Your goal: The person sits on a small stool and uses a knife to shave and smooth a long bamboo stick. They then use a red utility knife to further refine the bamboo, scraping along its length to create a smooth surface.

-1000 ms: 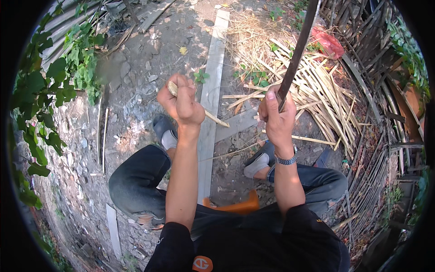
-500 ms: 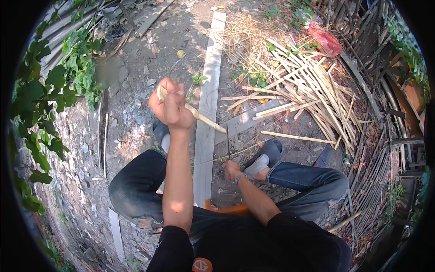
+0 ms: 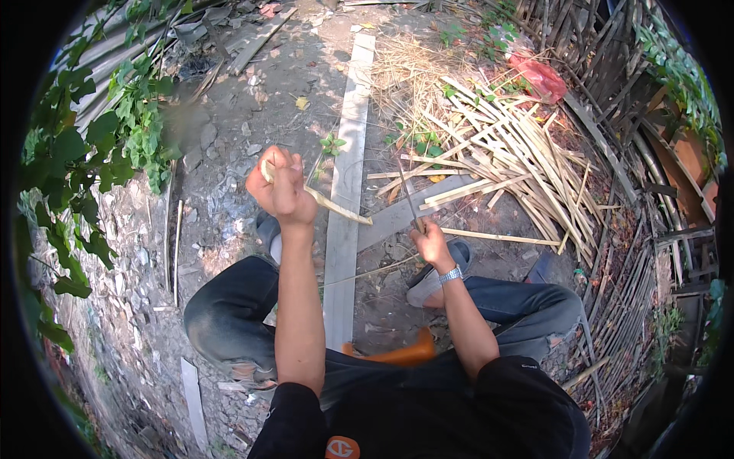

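Observation:
My left hand [image 3: 281, 187] is raised left of the long grey board, its fingers closed round a pale bamboo stick [image 3: 340, 209]. The stick slants down to the right, with its free end over the board [image 3: 345, 168]. Lower and to the right, my right hand [image 3: 432, 245] grips a long, thin, dark knife [image 3: 408, 191], seen almost edge-on and pointing away from me. Its handle is mostly hidden in my fingers. Blade and stick are apart.
A heap of split bamboo strips [image 3: 527, 161] lies at the right, with thin shavings [image 3: 405, 69] behind it. A red plastic bag [image 3: 537, 79] sits beyond. Between my legs shows an orange stool [image 3: 397, 350]. Leafy vines [image 3: 138, 130] hang at the left.
My right hand has moved right and away from me, taking the knife blade off the stick's end. My left hand has dropped slightly with the stick.

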A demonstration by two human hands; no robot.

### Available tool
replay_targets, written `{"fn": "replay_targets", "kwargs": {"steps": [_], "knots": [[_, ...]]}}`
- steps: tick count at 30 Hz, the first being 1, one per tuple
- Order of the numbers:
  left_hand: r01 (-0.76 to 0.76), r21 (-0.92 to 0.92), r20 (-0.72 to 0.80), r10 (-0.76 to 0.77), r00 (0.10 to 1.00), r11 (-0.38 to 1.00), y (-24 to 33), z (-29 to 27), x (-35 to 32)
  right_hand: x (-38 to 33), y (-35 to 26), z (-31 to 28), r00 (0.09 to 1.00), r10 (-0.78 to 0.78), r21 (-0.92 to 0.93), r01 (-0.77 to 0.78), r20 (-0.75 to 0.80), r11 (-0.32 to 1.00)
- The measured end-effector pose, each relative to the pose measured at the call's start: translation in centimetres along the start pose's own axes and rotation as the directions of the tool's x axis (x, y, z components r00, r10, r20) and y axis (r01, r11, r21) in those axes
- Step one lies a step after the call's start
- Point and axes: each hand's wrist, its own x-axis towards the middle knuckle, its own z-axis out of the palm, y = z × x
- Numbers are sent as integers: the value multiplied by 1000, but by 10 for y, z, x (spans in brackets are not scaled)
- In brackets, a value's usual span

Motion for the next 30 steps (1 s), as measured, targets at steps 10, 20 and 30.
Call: {"fn": "replay_targets", "kwargs": {"steps": [10,20,30], "knots": [[39,-47,-65,-42,997,998,-4,-8,4,-11,-38,11,991,-127,308,109,40,945],[23,-9,-27,-23,999,1000,-5,-12,1,-35,-101,1,991,-118,293,96,56,951],[68,-63,54,-65,996,996,6,6,-14,-47,-122,2,963,-256,332,270,-85,904]]}}
